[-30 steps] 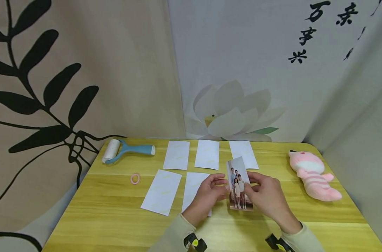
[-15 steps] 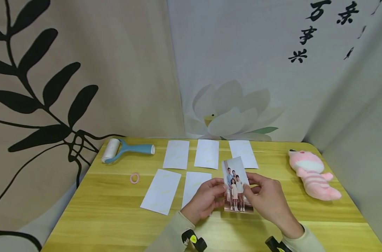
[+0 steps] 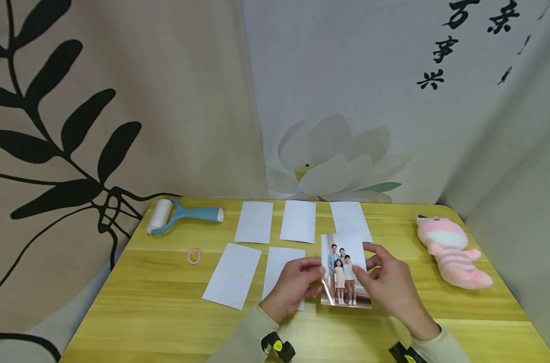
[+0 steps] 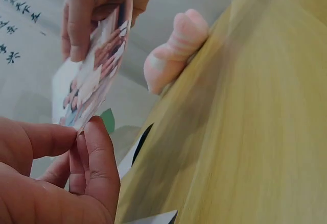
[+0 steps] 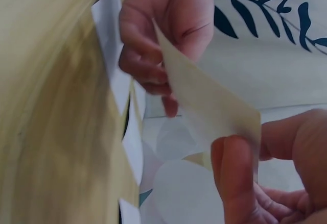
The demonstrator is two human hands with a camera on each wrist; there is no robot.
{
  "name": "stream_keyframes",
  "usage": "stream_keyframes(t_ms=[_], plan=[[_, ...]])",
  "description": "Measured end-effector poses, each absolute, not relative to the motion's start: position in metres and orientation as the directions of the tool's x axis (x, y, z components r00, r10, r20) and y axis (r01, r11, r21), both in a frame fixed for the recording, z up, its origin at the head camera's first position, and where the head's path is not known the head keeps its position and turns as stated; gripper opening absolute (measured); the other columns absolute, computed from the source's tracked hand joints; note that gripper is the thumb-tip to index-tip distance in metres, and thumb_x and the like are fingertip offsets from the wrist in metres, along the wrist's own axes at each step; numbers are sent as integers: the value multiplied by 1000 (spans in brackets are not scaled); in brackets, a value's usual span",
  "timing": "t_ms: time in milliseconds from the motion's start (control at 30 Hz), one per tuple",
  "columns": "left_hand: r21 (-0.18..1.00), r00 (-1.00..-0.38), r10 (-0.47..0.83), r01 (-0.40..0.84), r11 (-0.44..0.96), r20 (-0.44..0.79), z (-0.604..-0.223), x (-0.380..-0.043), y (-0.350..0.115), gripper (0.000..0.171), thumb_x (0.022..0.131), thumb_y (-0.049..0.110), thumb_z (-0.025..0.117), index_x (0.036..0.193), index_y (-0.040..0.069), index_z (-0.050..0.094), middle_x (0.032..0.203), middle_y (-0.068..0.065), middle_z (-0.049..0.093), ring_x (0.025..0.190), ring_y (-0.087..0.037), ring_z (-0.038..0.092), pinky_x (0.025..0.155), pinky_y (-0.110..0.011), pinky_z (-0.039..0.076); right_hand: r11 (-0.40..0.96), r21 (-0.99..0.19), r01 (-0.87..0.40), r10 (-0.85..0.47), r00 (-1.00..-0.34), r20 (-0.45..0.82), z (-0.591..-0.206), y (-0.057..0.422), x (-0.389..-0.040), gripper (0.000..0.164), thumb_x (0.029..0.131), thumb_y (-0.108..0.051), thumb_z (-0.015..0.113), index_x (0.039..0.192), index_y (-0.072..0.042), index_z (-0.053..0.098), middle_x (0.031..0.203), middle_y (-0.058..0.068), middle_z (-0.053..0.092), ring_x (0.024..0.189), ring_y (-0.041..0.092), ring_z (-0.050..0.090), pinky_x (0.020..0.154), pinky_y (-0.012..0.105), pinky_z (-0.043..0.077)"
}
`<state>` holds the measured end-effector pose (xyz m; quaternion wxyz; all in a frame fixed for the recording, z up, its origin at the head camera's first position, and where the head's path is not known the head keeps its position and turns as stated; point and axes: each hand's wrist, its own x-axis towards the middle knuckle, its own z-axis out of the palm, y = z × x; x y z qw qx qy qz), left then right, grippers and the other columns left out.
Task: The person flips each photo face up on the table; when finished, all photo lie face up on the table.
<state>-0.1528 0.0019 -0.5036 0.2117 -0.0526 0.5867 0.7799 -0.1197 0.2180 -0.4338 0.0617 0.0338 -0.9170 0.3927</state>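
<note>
Both hands hold a printed photo (image 3: 344,272) of a group of people, raised above the table. My left hand (image 3: 293,286) pinches its left edge between thumb and index finger, as the left wrist view shows. On the opposite edge, my right hand (image 3: 393,285) grips with the thumb on the picture side and fingers behind. The plain pale back of the photo (image 5: 204,99) faces the right wrist camera. Behind and left of the hands lie several white cards, among them a front-left card (image 3: 231,276) and a front-middle card (image 3: 277,267) partly covered by my left hand.
A blue-handled lint roller (image 3: 188,216) lies at the back left of the wooden table (image 3: 157,312), with a small pink ring (image 3: 194,256) in front of it. To the right is a pink plush toy (image 3: 452,252). Printed curtains hang behind the table.
The photo has turned to face the head camera more squarely, its top tilting back. Its left edge has come into my left hand's pinch. My right hand has shifted slightly right.
</note>
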Motion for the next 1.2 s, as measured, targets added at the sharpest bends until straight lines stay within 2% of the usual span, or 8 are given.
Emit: stream_keyframes(t_ms=[200,400,700,800,967,1200], plan=[[915,-917,247,-360,-184,-312,-503,-153,1,30,94,3,76,123,1,69,98,-5,65,75,-13,65,63,-25,62,709,-701,-80,-3,-994,110,-446,227,-124,42,96,-13,74,136,-2,66,88,3,71,64,4,63,55,24,50],[942,-931,223,-317,-106,-288,-504,-153,1,30,91,2,75,121,3,71,100,-7,66,74,-15,68,69,-33,65,711,-702,-41,-28,-999,30,-457,234,-129,45,97,-9,66,141,0,63,91,4,69,61,7,61,52,26,48],[956,-909,311,-294,-5,-278,-503,-149,3,38,102,14,69,136,0,68,114,-10,72,92,-17,73,82,-36,66,799,-599,-53,-61,-998,7,-475,248,-141,49,94,-7,68,140,7,63,83,2,63,66,10,52,58,24,42],[956,-907,317,-293,-6,-276,-503,-149,5,41,102,16,69,139,-3,66,116,-11,72,97,-19,74,84,-35,66,812,-582,-41,-58,-998,-11,-478,249,-142,50,94,-8,69,140,10,62,85,2,66,70,12,55,60,25,44],[953,-907,314,-302,-21,-280,-505,-152,8,46,101,17,69,141,-5,63,121,-11,72,103,-21,75,87,-35,65,822,-569,-17,-39,-999,-26,-479,252,-143,51,96,-13,71,140,11,61,95,5,75,82,14,69,69,29,54],[943,-894,326,-333,-22,-308,-509,-154,12,51,99,18,71,143,-5,60,124,-11,71,99,-19,73,83,-33,65,824,-566,10,-31,-998,-62,-478,256,-140,52,96,-19,73,138,9,62,103,10,79,91,23,76,80,43,61]])
